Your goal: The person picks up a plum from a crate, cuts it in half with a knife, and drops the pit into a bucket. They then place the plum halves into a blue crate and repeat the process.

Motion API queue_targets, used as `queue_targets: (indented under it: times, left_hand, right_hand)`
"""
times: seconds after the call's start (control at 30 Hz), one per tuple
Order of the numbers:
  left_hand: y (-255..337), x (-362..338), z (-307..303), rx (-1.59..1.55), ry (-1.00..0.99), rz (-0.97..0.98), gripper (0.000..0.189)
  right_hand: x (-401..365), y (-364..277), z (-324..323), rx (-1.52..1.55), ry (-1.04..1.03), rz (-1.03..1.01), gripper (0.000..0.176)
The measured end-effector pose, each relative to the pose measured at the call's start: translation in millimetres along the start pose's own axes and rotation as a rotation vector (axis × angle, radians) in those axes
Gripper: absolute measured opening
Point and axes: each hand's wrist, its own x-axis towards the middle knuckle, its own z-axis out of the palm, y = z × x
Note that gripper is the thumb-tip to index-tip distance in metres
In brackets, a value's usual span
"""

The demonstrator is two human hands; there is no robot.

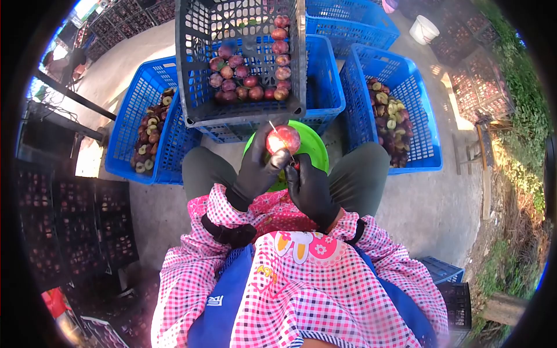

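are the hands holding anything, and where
The left hand holds a red fruit by its left side and lower edge. The right hand grips a small red thing, mostly hidden; which part cannot be told.

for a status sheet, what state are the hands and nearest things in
Fruit, held, cuts unclear
Left hand, closed on the fruit
Right hand, closed on small red thing
Black crate, partly filled, whole fruit
Left blue crate, partly filled, cut fruit
Right blue crate, partly filled, cut fruit
Green bowl, contents unclear
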Motion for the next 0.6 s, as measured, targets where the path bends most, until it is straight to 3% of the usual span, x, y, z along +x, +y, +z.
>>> queue_targets:
  times: [0.07,0.13,0.17,0.23,0.27,0.3,0.37,0.4,0.5,0.53,0.57,0.6]
  left_hand:
    - [-2.7,1.8,3.4,-0.108,0.035,-0.024,0.061]
    - [-13.6,1.2,6.8,-0.963,-0.002,-0.396,0.064]
    - [-10.2,1.7,3.1,-0.962,-0.002,-0.392,0.064]
    - [0.4,-3.1,-6.4,0.028,-0.012,-0.108,0.063]
    - [-7.5,0.3,-8.3,0.294,0.003,0.178,0.057]
    - [-12.3,-0.7,-7.4,0.295,0.001,0.181,0.057]
    - [-16.3,0.3,-7.1,-0.029,0.022,-0.048,0.054]
    - [-17.7,-0.5,-11.3,-0.415,-0.001,-0.266,0.054]
    - [-22.9,-3.7,-9.4,-0.497,-0.012,-0.327,0.053]
    - [-9.6,-7.1,-9.6,-0.094,-0.037,-0.194,0.049]
    - [-10.6,-6.6,-10.7,-0.095,-0.037,-0.196,0.049]
    - [-12.6,-3.2,-12.9,0.171,-0.018,-0.01,0.048]
  right_hand:
    - [3.1,0.4,1.1,0.003,0.025,-0.034,0.02]
    - [-0.7,3.1,5.6,0.038,0.026,-0.001,0.02]
    - [1.4,4.6,6.3,0.069,0.031,0.019,0.019]
    - [1.1,5.3,2.5,0.082,0.006,0.015,0.019]
    - [-0.5,4.9,1.6,0.098,-0.011,0.01,0.02]
    - [-1.2,5.7,2.6,0.098,-0.007,0.009,0.02]
    - [1.7,8.6,6.3,0.09,0.016,-0.02,0.02]
    - [1.5,9.6,7.4,0.093,0.017,-0.017,0.02]
    - [-1.3,8.0,5.6,0.022,-0.026,0.015,0.018]
    - [-1.0,4.3,2.1,0.093,-0.047,0.026,0.018]
    - [-1.7,2.2,0.2,0.164,-0.067,0.039,0.019]
    - [-1.8,5.1,1.5,0.164,-0.065,0.039,0.019]
